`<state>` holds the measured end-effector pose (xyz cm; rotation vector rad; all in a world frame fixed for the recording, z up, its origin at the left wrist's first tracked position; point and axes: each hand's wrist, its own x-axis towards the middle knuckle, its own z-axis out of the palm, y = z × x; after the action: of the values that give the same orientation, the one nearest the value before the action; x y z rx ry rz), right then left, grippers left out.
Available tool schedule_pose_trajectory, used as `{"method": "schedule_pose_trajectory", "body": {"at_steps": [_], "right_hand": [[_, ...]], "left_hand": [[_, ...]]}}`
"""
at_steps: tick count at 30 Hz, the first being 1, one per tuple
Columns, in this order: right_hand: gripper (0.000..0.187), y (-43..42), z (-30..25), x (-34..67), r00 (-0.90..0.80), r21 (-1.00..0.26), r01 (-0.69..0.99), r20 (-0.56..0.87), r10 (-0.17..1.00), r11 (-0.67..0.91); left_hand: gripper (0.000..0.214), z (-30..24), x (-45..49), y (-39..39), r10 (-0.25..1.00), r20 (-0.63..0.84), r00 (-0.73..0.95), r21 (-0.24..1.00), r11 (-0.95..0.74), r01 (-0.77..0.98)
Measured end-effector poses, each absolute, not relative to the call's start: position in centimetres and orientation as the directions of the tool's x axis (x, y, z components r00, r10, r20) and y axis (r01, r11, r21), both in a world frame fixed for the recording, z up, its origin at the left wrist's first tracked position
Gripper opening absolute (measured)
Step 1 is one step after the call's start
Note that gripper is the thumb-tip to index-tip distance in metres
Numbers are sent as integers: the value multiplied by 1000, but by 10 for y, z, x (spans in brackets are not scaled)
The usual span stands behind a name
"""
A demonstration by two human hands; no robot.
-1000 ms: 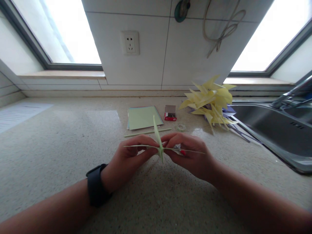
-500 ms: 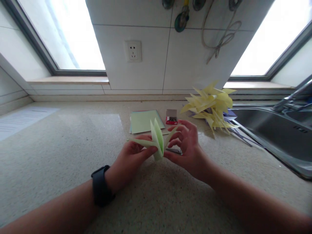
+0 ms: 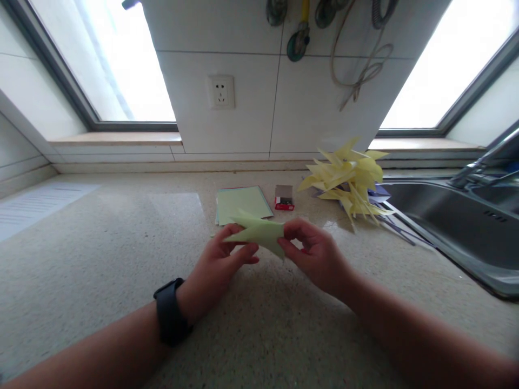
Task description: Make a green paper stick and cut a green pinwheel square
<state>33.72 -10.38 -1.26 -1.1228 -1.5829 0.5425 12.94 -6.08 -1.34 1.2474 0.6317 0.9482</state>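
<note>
A pale green paper pinwheel (image 3: 263,231) with pointed folded blades is lifted over the counter between my hands. My right hand (image 3: 314,251) pinches its right edge between thumb and fingers. At the other end, my left hand (image 3: 225,256), below a black watch (image 3: 172,312), has its fingers curled about the left points, partly behind the paper. The left thumb lies just under the lower edge. Behind the pinwheel rests a stack of pale green square sheets (image 3: 243,199), and beside that an opened small red box (image 3: 284,199) with dark contents I cannot make out.
Yellow paper pinwheels (image 3: 344,173) are heaped at the right back, with purple paper beneath them. A steel sink (image 3: 454,232) borders the counter (image 3: 121,259) on the right. One printed sheet (image 3: 44,202) lies far left. The tiled wall carries a socket (image 3: 221,92).
The green pinwheel has turned from standing with its blades up to lying sideways. My right hand has closed on its right edge. The view has shifted slightly.
</note>
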Motion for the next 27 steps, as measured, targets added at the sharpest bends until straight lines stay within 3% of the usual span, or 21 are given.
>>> {"method": "schedule_pose_trajectory", "body": {"at_steps": [5, 11, 18, 24, 27], "right_hand": [[10, -100, -10, 347, 47, -851, 335, 444, 895, 405], [25, -100, -7, 347, -12, -905, 280, 331, 943, 321], [29, -99, 1, 354, -89, -904, 271, 318, 944, 330], [21, -100, 6, 368, -236, -829, 399, 319, 918, 391], [21, -101, 11, 372, -302, -774, 485, 288, 909, 407]], "left_hand": [[39, -13, 130, -59, 898, 99, 430, 958, 32, -286], [33, -12, 128, -59, 844, -11, 536, 989, 90, -121], [32, -14, 130, -56, 884, -57, 464, 944, 198, -262], [20, -17, 125, -55, 809, -8, 588, 947, 195, -255], [27, -17, 124, -55, 720, -44, 692, 954, 237, -185]]}}
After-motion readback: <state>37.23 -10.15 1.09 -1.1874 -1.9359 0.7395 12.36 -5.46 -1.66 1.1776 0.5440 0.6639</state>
